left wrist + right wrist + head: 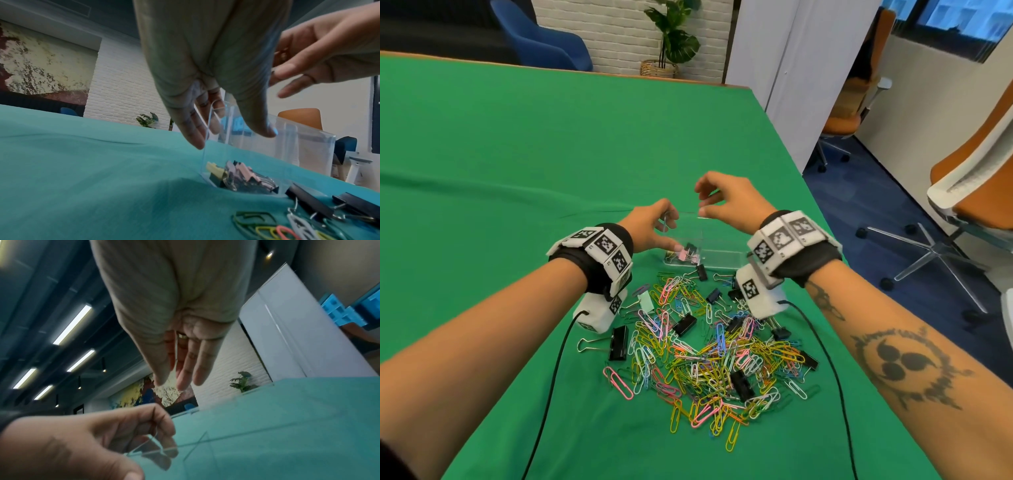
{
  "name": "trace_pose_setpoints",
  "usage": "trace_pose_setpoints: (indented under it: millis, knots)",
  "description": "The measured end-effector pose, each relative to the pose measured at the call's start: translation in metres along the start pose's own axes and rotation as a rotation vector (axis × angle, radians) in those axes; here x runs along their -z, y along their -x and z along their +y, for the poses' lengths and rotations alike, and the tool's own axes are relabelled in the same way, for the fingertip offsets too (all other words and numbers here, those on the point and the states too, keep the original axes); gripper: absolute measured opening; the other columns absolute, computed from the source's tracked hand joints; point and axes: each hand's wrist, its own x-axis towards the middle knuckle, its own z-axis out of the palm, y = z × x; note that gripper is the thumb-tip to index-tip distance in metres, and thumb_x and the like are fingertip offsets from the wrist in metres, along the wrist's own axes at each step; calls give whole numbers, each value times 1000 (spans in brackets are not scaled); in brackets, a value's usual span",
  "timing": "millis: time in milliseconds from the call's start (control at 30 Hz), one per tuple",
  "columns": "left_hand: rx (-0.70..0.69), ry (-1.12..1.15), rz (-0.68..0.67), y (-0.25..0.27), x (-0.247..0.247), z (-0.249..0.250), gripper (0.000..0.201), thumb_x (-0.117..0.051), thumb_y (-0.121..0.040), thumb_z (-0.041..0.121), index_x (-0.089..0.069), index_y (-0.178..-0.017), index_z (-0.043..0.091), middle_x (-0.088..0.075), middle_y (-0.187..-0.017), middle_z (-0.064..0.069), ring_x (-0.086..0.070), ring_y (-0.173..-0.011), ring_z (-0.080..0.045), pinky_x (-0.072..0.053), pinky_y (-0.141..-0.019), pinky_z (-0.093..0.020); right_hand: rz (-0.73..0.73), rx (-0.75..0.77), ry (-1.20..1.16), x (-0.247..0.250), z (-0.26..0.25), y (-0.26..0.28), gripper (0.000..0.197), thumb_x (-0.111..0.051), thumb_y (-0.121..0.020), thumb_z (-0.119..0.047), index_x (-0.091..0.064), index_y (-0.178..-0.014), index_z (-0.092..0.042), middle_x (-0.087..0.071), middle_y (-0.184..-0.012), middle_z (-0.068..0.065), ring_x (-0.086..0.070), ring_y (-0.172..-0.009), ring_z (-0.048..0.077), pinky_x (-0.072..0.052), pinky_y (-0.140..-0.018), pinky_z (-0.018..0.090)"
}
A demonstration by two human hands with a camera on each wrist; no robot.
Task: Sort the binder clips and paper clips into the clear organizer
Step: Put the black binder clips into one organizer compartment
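The clear organizer (717, 248) stands on the green counter (551, 154), at the far edge of the loose heap. Both hands are raised over it. The left hand (650, 226) hangs over the organizer's left compartment with fingers relaxed and apart; it appears to hold nothing, though the view is poor. The right hand (732, 202) hovers above the organizer's far rim, fingers straight and spread, empty.

Handling: the binder clips (683, 323) are stiff sprung steel, small and light; take one by the body or the wire handles. The paper clips (709, 359) are thin, slick wire that interlocks; pinch one at a loop end and lift it free of its neighbours.

Count: one organizer. Roughly a dozen black binder clips lie near the organizer in the heap; a few more, pink, yellow and dark, sit in its left compartment (240, 177). The paper clips number well over a hundred.
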Motion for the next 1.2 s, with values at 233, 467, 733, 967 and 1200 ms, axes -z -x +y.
trace_pose_setpoints:
  millis: [233, 467, 733, 967, 1200]
  knots:
    - [11, -10, 15, 4, -1, 4, 60, -77, -71, 19, -46, -120, 3, -57, -121, -13, -54, -100, -21, -44, -87, -29, -426, -138, 238, 2, 16, 67, 35, -63, -85, -14, -55, -118, -9, -61, -108, 5, -57, -94, 16, -45, -90, 25]
    - [41, -47, 45, 8, -2, 9, 59, -77, -73, 16, -46, -122, 2, -57, -122, -16, -55, -99, -25, -45, -88, -31, -574, -377, 587, -8, 47, 137, 70, -68, -80, -34, -35, -139, -16, -33, -142, 7, -43, -126, 26, -40, -104, 36]
    - [37, -92, 13, 3, -9, 24, 59, -75, -75, 18, -45, -123, 3, -56, -123, -15, -52, -97, -22, -43, -85, -29, -546, -378, 461, -10, 50, 155, 69, -63, -85, -35, -29, -144, -27, -28, -147, 13, -35, -133, 29, -35, -110, 42]
    - [50, -79, 7, 4, -9, 23, 59, -75, -75, 20, -45, -123, 5, -55, -124, -14, -55, -106, -27, -43, -88, -32, -396, -382, 372, -21, 54, 133, 32, -72, -77, -28, -60, -100, -11, -56, -92, 2, -55, -87, 19, -47, -79, 32]
    - [52, -86, 4, 5, -8, 23, 59, -75, -74, 20, -45, -122, 5, -56, -124, -14, -55, -111, -30, -44, -90, -34, -391, -327, 221, -18, 61, 128, 18, -57, -89, -24, -64, -92, -8, -59, -88, 4, -54, -81, 17, -47, -79, 32]
